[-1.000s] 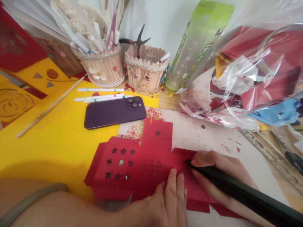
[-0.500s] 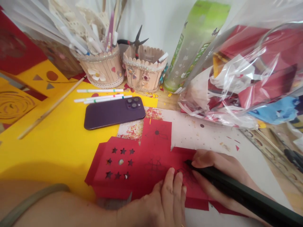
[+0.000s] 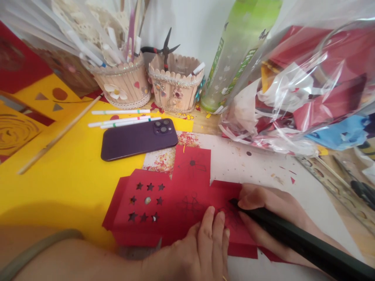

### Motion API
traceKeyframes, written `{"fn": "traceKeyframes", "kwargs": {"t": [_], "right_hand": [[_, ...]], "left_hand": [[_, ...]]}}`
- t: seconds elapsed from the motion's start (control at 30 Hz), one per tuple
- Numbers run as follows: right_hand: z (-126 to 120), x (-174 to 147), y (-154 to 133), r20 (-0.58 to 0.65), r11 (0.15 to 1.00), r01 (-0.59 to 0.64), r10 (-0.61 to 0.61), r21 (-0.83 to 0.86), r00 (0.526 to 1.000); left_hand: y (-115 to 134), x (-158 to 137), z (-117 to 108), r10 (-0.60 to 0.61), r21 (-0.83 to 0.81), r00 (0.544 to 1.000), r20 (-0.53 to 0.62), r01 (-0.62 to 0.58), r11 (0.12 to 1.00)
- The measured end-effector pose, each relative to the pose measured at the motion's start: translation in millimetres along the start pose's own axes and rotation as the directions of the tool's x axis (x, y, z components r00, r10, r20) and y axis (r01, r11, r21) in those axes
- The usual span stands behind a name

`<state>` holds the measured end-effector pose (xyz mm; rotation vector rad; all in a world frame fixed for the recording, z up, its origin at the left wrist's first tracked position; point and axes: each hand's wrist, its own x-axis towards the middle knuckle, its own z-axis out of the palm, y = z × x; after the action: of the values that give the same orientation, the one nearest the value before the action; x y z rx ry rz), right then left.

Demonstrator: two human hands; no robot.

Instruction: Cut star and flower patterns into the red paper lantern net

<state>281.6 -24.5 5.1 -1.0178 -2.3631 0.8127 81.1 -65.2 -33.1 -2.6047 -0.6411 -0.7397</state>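
Observation:
A cross-shaped piece of red card (image 3: 191, 175) lies flat with folded flaps, dark flower outlines and rows of cut-out stars on its left panel. My left hand (image 3: 202, 244) presses down on its middle, fingers stretched out side by side. Gripped in my right hand (image 3: 269, 207) is a thick black pen-shaped tool (image 3: 293, 234), slanting down to the left. Its tip meets the right panel beside a drawn flower; whether it is a pen or a blade I cannot make out.
Behind the card lies a purple phone (image 3: 139, 140) near several white marker-like sticks (image 3: 120, 112). Two stick-built pots (image 3: 175, 91), a green-topped clear bottle (image 3: 234, 58) and a plastic bag of scraps (image 3: 304, 89) stand at the back. Scissors (image 3: 363, 193) and a ruler (image 3: 331, 187) lie right.
The view has shifted slightly, so most things sit a little further left. Both hands keep nearly the same places on the card, with the tool tip still at the right panel.

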Motion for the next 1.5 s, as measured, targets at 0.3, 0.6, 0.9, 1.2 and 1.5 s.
{"fn": "traceKeyframes", "kwargs": {"t": [0.3,0.6,0.9,1.2,1.5], "right_hand": [[2,-2,2,-0.034,0.999,0.018,-0.017,0.042,0.999],[3,-3,3,-0.058,0.998,-0.003,0.007,0.058,0.998],[-3,-10,9,-0.25,0.943,-0.292,0.325,0.159,0.912],[1,0,-25,-0.376,0.867,-0.457,0.499,0.2,0.781],[24,5,-13,-0.316,0.947,-0.312,0.319,0.074,0.894]], "left_hand": [[3,-2,1,0.04,0.001,0.998,0.045,-0.04,0.999],[-5,4,-12,0.025,0.004,0.993,0.119,-0.026,1.0],[-6,6,-12,-0.016,-0.076,0.993,0.119,0.025,0.997],[-5,14,-9,0.013,-0.05,0.999,0.051,-0.01,0.999],[-3,13,-2,-0.007,0.037,1.0,-0.022,0.008,0.999]]}}
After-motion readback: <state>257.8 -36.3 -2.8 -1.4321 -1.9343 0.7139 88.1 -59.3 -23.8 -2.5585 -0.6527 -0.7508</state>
